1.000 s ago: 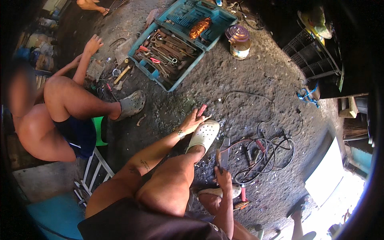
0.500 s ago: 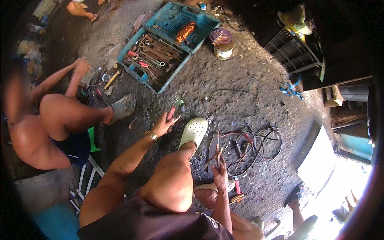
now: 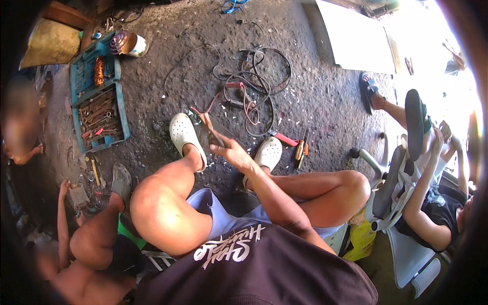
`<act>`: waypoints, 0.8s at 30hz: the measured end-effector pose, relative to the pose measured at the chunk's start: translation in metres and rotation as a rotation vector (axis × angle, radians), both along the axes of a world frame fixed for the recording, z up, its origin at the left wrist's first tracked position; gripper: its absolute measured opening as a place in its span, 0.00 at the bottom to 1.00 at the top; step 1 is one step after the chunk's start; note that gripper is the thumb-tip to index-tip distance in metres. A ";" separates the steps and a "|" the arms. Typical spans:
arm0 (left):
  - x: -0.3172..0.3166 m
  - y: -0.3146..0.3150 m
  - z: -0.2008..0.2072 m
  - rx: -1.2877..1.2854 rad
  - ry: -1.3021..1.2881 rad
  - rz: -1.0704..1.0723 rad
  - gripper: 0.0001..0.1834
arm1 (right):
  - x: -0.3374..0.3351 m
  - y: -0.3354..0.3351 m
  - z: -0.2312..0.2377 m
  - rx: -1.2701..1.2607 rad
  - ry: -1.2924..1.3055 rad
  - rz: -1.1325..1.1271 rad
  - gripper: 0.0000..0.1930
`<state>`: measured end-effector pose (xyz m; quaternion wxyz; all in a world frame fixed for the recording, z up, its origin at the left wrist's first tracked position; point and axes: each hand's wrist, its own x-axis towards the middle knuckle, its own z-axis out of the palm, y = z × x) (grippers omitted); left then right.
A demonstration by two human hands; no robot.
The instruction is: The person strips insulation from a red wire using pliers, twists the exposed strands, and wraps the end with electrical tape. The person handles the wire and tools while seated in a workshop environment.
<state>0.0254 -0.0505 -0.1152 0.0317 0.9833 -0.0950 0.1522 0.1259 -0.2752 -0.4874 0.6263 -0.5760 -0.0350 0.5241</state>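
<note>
Gripping pliers (image 3: 207, 126) now, right hand (image 3: 231, 152).

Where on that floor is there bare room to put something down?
Bare ground lies between the toolbox and the cables, above the left clog. More lies right of the cables, toward the white sheet. It is crowded around the cables, by the right hand, and by the screwdrivers beside the right clog.

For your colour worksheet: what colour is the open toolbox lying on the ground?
Teal-blue, open plastic toolbox, seen in the head view.
</note>
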 end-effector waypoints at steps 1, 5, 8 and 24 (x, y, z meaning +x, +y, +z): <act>-0.012 0.002 -0.015 0.056 -0.107 0.010 0.18 | -0.011 -0.003 -0.001 0.020 0.090 -0.081 0.34; -0.001 0.020 -0.158 -0.289 0.102 0.008 0.12 | -0.041 -0.042 -0.008 -0.100 0.181 -0.049 0.33; 0.050 0.027 -0.322 -0.521 0.456 -0.041 0.10 | -0.054 -0.071 -0.009 -0.181 0.142 -0.087 0.33; 0.173 -0.062 -0.542 -0.479 0.566 -0.238 0.14 | -0.011 -0.075 -0.022 -0.223 0.076 -0.186 0.28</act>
